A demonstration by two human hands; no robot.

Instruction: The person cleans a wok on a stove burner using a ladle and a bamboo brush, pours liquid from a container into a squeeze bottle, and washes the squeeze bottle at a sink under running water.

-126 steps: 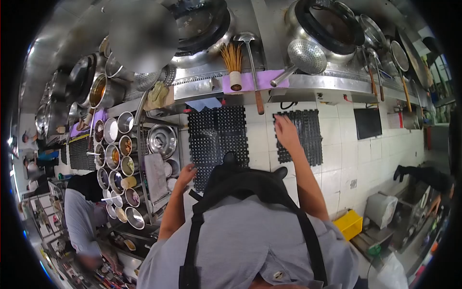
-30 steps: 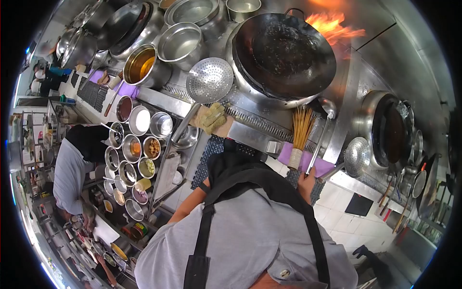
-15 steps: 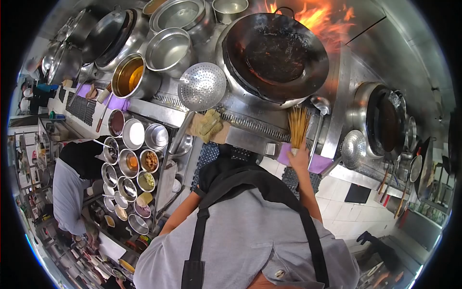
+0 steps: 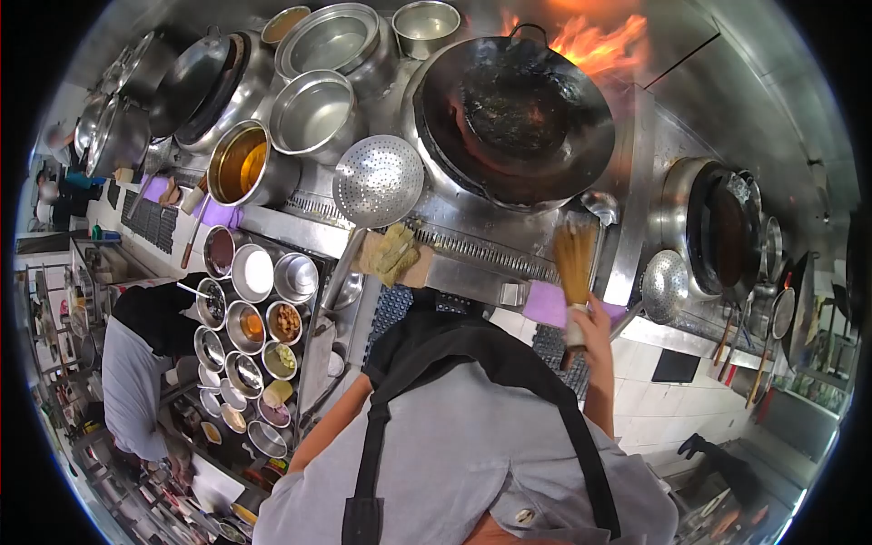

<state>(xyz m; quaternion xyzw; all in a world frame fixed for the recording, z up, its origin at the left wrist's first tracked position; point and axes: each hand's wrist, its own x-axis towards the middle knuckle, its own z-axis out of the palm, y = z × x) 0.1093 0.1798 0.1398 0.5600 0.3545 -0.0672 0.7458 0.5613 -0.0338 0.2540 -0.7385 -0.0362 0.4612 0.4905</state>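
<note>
My right hand (image 4: 593, 329) is wrapped round the pale handle of a bamboo brush (image 4: 575, 263), whose bristles point up toward the stove. The brush is slightly blurred. Just behind it lies a ladle (image 4: 600, 207), and a purple cloth (image 4: 546, 302) is on the counter edge to its left. Beyond them a large black wok (image 4: 518, 118) sits on the burner, with flames (image 4: 599, 45) rising behind its rim. My left forearm reaches forward at the left, and its hand is hidden behind the black apron (image 4: 436, 341).
A perforated strainer (image 4: 378, 182) lies left of the wok, beside a yellowish glove (image 4: 394, 254). Farther left are a pot of amber liquid (image 4: 240, 165) and several metal containers of ingredients (image 4: 245, 326). Another strainer (image 4: 665, 286) rests at the right. A co-worker (image 4: 136, 372) bends over at the far left.
My right hand has lifted the brush off the purple cloth and moved it slightly right. The ladle's handle is now partly behind the brush. Earlier, both hands were empty and away from the stove.
</note>
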